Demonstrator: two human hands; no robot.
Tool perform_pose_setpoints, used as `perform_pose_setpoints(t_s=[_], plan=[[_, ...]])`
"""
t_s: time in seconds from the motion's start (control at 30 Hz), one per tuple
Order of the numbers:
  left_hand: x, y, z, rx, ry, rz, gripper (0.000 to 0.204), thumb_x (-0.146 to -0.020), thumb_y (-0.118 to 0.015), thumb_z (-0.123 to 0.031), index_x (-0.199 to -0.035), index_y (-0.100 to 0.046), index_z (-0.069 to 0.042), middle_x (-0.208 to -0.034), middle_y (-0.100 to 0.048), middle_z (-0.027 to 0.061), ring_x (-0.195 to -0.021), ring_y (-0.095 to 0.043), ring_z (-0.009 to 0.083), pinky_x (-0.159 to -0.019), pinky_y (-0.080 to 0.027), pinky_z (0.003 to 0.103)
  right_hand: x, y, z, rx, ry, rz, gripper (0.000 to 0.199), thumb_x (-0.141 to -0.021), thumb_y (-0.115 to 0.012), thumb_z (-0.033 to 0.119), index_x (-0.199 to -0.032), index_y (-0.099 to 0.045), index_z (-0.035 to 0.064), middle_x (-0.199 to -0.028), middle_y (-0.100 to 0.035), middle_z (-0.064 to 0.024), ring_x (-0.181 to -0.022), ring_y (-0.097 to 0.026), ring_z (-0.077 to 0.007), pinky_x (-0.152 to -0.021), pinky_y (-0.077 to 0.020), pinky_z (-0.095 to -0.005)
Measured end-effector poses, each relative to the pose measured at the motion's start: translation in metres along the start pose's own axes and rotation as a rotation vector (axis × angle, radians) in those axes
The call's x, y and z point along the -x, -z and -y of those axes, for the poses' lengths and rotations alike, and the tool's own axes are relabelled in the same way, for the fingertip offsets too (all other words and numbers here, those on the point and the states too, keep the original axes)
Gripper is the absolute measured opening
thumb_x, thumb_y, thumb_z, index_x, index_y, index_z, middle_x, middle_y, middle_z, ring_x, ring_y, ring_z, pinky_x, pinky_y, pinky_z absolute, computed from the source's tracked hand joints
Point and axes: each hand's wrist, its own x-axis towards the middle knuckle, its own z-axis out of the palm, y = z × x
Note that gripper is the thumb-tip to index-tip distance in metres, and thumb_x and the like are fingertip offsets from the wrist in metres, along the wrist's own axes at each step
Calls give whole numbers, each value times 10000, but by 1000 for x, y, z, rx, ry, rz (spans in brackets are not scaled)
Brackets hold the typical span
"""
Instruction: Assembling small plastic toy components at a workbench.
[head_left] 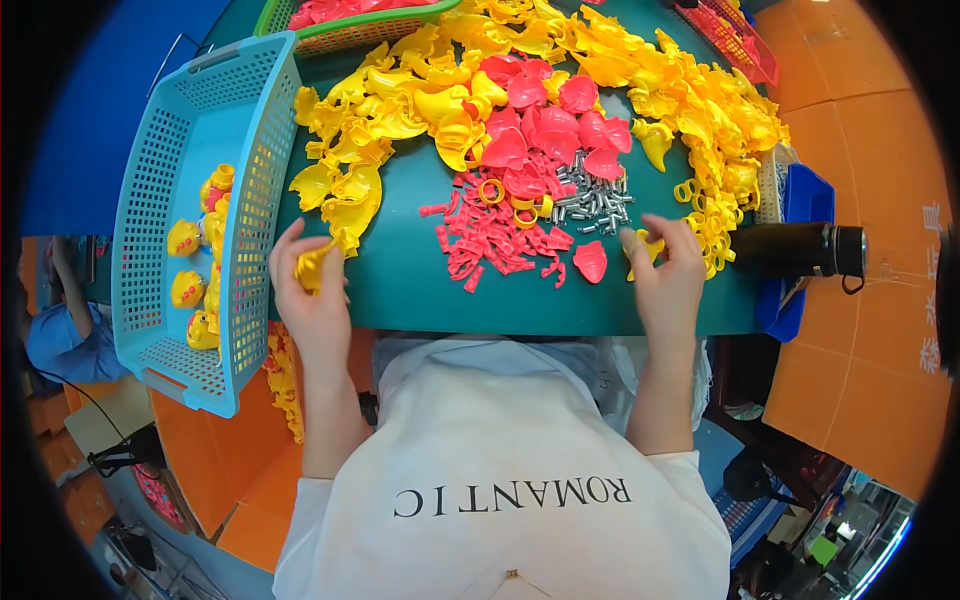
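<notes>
At the left side of the green table, my left hand [312,292] is closed around a yellow plastic shell piece [314,268], partly hidden by the fingers. Between the thumb and fingers of my right hand [668,275] is a small yellow plastic piece [648,252]; its exact shape is hidden. A heap of red shell pieces [527,135] lies centrally, with small red plastic parts [482,235] below it. Short silver metal cylinders [592,205] are piled alongside. A single red shell [590,262] lies left of my right hand, and yellow rings [712,228] lie to its right.
Yellow shell pieces [690,85] arc across the far part of the green table [400,300]. A light blue basket [180,120] at left contains several yellow ducks. A black bottle [800,250] and a blue tray [808,195] are at right, beside an orange partition [870,290].
</notes>
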Motion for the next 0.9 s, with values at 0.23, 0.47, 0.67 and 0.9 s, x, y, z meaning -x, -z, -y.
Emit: perform_pose_setpoints(t_s=[0.23, 0.47, 0.67, 0.9], plan=[[-23, 7, 6, -33, 257, 205, 205, -801, -658, -41, -1002, -624, -18, -1072, -615, 62, -733, -585, 122, -607, -474, 227, -27, -74, 136, -218, 816, 187, 262, -768, -626, 55, -1029, -624, 68, -879, -626, -88, -835, -630, -297, -683, -514, -392], [-3, 25, 9, -88, 83, 294, 262, -788, -641, 23, -1049, -620, 31, -1088, -602, 116, -1012, -593, 228, -901, -447, 289, -57, -121, 177, 284, 1009, 372, 120, -776, -596, 97, -881, -656, 96, -846, -616, -74, -840, -641, -262, -648, -515, -380], [-7, 25, 4, -66, 56, 253, 261, -796, -632, 31, -1057, -621, 25, -1095, -599, 114, -1019, -591, 222, -898, -453, 293, -39, -70, 139, -380, 1095, 242, 48, -771, -672, 73, -796, -641, 45, -800, -586, -61, -762, -597, -233, -618, -475, -344], [-18, 7, -2, -117, 2, 288, 251, -800, -643, 18, -1051, -623, 13, -1099, -599, 119, -1019, -593, 245, -903, -456, 303, -17, 28, 13, -299, 250, -29, 89, -817, -650, 13, -887, -656, -40, -694, -577, -77, -613, -530, -133, -561, -411, -262]])
